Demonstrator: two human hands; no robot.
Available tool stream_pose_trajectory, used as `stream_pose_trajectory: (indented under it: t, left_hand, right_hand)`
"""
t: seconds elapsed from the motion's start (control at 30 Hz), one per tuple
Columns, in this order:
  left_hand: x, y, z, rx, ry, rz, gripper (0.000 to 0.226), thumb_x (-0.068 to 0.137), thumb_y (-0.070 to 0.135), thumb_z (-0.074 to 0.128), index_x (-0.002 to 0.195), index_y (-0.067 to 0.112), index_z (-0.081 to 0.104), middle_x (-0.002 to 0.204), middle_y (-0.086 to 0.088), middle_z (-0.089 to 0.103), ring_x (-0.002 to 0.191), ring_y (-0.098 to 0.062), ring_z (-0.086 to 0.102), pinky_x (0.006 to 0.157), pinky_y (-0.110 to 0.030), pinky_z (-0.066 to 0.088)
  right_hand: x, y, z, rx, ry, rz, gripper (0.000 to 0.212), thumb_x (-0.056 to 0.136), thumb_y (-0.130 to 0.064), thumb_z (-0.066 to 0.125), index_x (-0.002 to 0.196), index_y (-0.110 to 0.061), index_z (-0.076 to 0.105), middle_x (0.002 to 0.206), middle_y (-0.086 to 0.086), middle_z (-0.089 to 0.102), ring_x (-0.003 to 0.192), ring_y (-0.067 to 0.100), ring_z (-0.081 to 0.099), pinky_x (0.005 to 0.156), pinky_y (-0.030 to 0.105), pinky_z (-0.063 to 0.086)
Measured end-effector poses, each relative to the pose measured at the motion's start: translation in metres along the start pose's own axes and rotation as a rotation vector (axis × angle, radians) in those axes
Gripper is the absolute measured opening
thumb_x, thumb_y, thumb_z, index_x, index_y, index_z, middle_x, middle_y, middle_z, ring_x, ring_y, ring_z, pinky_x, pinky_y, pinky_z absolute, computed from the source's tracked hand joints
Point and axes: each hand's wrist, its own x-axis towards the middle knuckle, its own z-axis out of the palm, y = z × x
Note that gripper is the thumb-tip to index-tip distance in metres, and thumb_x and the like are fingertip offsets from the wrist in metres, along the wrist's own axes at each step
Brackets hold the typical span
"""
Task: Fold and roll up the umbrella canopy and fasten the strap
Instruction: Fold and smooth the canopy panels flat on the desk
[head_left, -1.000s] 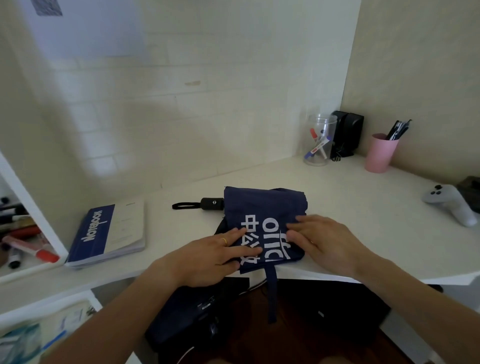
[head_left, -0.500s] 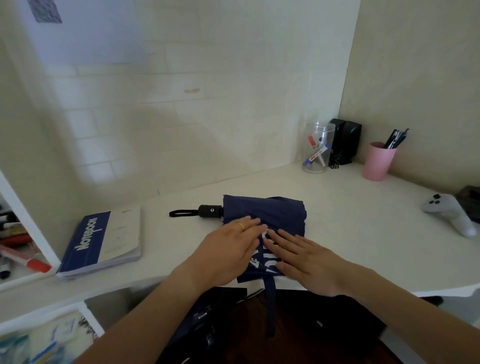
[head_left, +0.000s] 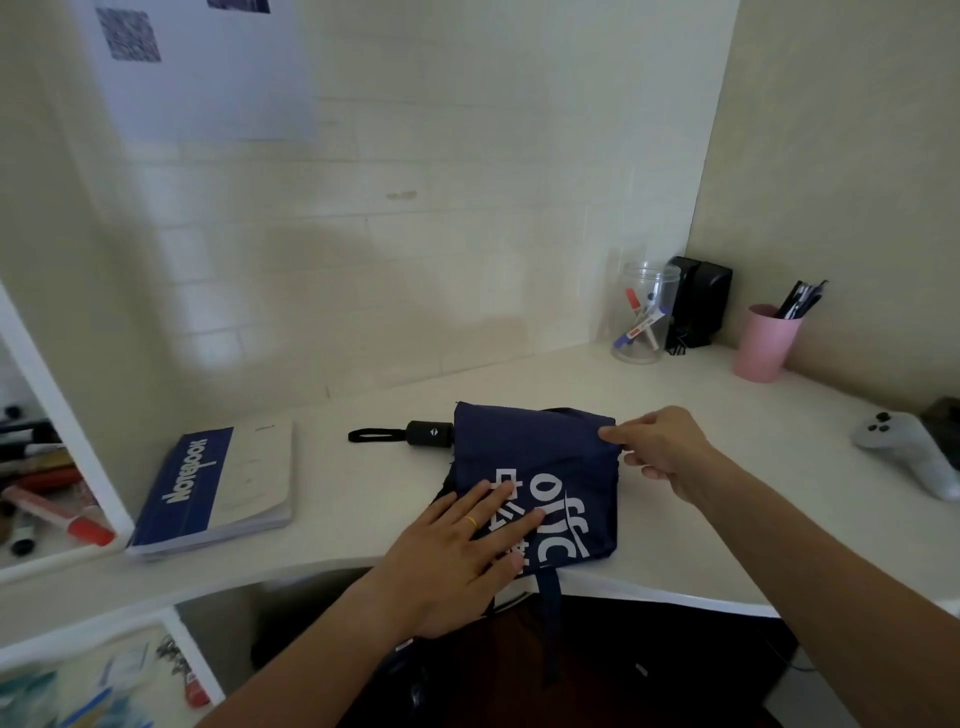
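- The left hand (head_left: 457, 551) lies flat, fingers spread, on the near left of the navy canopy (head_left: 540, 462).
- The right hand (head_left: 660, 452) pinches the canopy's far right corner between thumb and fingers.
- The canopy lies folded at the desk's (head_left: 727, 519) near edge; its handle (head_left: 428, 434) points left.
- The strap (head_left: 549, 613) hangs loose over the edge.
- A notebook (head_left: 218, 488) lies to the left.

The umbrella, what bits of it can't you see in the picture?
- Head view: part of the white lettering on the canopy is hidden under the left hand.
- The strap hangs off the desk into shadow; its end and fastener are too dark to see.
- The canopy's far corner is covered by the right hand, which pinches it.
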Motion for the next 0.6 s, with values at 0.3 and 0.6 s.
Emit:
stream_pose_trajectory:
  t: [0.3,0.6]
  left_hand:
    - [0.000,0.001,0.000,-0.002,0.022,-0.002,0.053,0.102,0.064,0.003,0.152,0.059,-0.014,0.169,0.015,-0.019,0.154,-0.007,-0.022,0.128,-0.042,-0.004]
    - [-0.001,0.002,-0.001,0.002,0.021,-0.002,0.053,0.102,0.065,0.003,0.153,0.059,-0.013,0.169,0.015,-0.019,0.154,-0.007,-0.021,0.128,-0.042,-0.004]
  right_hand:
    - [-0.016,-0.004,-0.004,0.251,0.031,-0.028,0.021,0.086,-0.010,0.077,0.105,-0.003,0.071,0.092,0.010,0.074,0.071,0.014,0.066,0.058,0.025,0.043]
    - [-0.027,-0.016,-0.009,0.463,-0.237,-0.068,0.032,0.085,-0.002,0.075,0.116,-0.003,0.071,0.078,0.006,0.064,0.063,0.012,0.053,0.056,0.022,0.049]
